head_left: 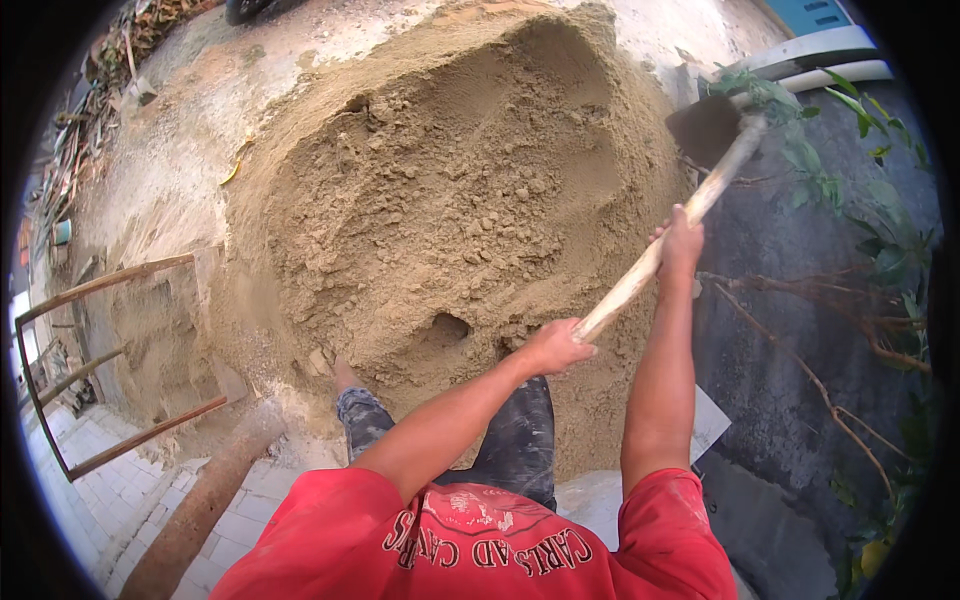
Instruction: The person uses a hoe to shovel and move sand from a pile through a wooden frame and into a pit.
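Observation:
Both my hands grip the pale wooden handle of a hoe (640,275), which slants up to the right over the edge of a big sand pile (450,190). My left hand (557,346) is closed round the handle's lower end, in front of my legs. Farther up the handle, my right hand (681,243) is wrapped around it with the arm stretched out. The hoe's dark, flat blade (704,131) is raised at the far right, beside green leaves. A hollow of loose, crumbly sand faces me, with a small dark hole near my feet.
Leafy branches (880,235) and bare twigs run along the dark grey surface on the right. A rusty frame (110,275) stands at the left, near a thick log or post (205,500) and pale paving (110,490). Another long-handled tool (140,90) lies at the far left.

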`<state>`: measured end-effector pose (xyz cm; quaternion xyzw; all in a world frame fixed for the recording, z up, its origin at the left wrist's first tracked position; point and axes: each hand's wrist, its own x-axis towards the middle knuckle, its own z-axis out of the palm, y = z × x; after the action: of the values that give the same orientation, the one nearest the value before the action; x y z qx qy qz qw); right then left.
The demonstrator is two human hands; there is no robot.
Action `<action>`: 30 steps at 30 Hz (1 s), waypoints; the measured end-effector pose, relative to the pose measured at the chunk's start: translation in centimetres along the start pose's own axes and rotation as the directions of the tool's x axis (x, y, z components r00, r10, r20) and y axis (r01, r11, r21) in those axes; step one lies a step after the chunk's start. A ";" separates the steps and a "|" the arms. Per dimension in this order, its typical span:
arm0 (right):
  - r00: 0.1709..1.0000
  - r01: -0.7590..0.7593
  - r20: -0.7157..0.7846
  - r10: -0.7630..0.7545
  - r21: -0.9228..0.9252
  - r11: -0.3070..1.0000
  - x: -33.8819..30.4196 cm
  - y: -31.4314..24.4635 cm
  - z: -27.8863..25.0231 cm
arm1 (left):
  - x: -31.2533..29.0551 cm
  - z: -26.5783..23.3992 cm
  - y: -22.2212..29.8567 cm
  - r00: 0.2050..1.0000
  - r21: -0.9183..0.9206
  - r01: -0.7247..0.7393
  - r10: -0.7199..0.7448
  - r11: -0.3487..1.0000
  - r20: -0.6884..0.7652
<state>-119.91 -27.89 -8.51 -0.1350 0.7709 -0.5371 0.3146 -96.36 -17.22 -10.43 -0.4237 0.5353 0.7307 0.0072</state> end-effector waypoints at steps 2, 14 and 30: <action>0.964 -0.235 0.101 0.246 -0.111 0.966 0.5 8.5 0.8 | -1.5 0.6 -1.3 0.973 -0.086 0.230 -0.229 0.969 0.029; 0.754 -0.605 0.478 0.450 0.239 0.759 -16.0 4.4 -3.3 | -12.5 5.0 10.0 0.941 -0.573 0.321 -0.320 0.754 0.105; 0.989 -0.128 -0.016 0.146 0.393 0.910 -40.0 -3.0 17.5 | -51.9 -25.0 -6.7 0.944 -0.517 0.148 0.036 0.843 0.329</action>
<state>-78.64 -20.21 3.89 -0.0029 0.6626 -0.6596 0.3547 -44.70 -11.11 15.17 -0.2977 0.2889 0.9099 -0.0012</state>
